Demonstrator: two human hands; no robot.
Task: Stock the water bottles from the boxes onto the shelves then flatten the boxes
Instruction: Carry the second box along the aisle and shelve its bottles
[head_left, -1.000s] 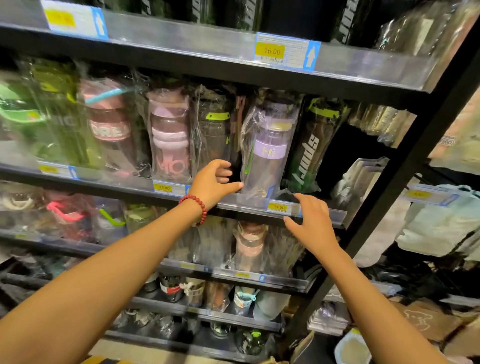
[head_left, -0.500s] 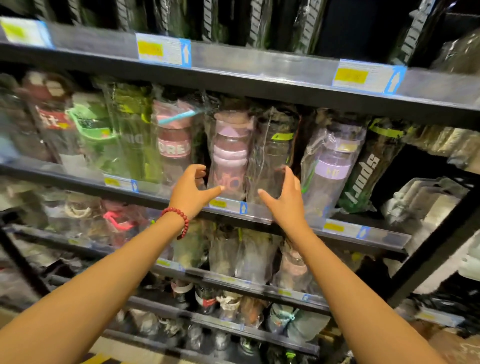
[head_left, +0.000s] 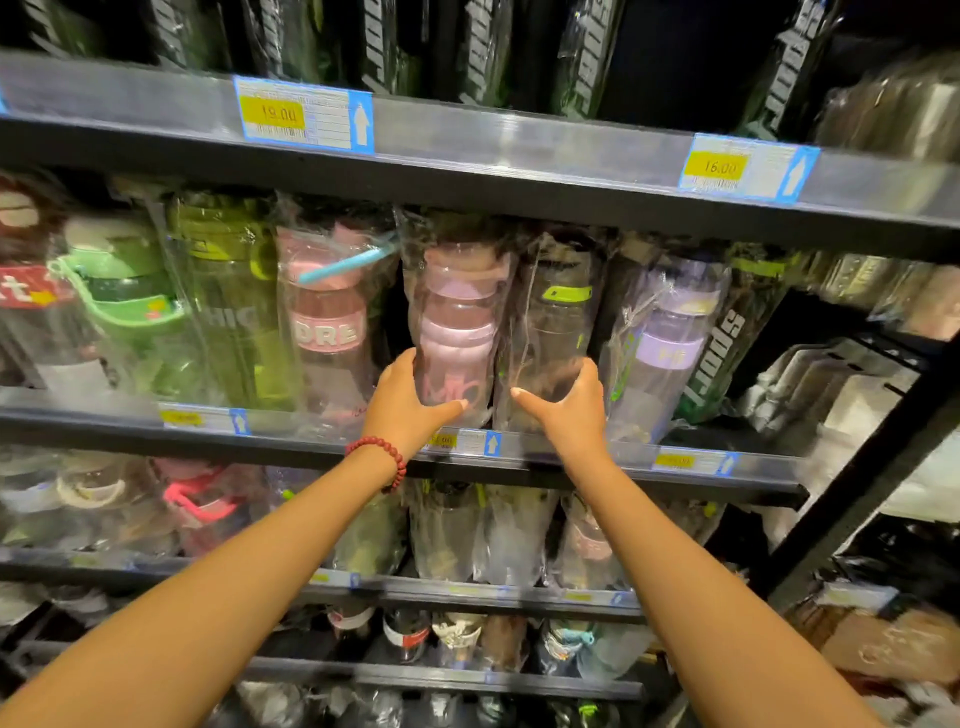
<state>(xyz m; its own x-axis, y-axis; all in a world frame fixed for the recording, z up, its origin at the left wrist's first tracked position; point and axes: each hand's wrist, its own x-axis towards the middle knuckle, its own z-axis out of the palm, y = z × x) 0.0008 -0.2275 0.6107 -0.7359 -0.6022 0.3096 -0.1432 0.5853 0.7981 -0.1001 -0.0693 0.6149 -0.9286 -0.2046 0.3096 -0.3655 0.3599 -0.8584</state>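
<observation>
- Left stretch of middle shelf (head_left: 322, 423): already packed with wrapped bottles, green and pink.
- Left hand (head_left: 410, 402): curled round pink water bottle (head_left: 454, 332), thumb across its front, upright at shelf's near edge.
- Right hand (head_left: 569, 402): wrapped round dark bottle with green clasp (head_left: 553, 332), just beside the pink one.
- Far right: purple-banded bottle (head_left: 667, 343) seated; brown cardboard (head_left: 893, 644) low down, apparently not yet flattened.
- Judged late in stocking; box flattening left.

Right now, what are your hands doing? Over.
Left hand holds pink bottle. Right hand holds dark bottle. Both on shelf, neighbours packed tight.
</observation>
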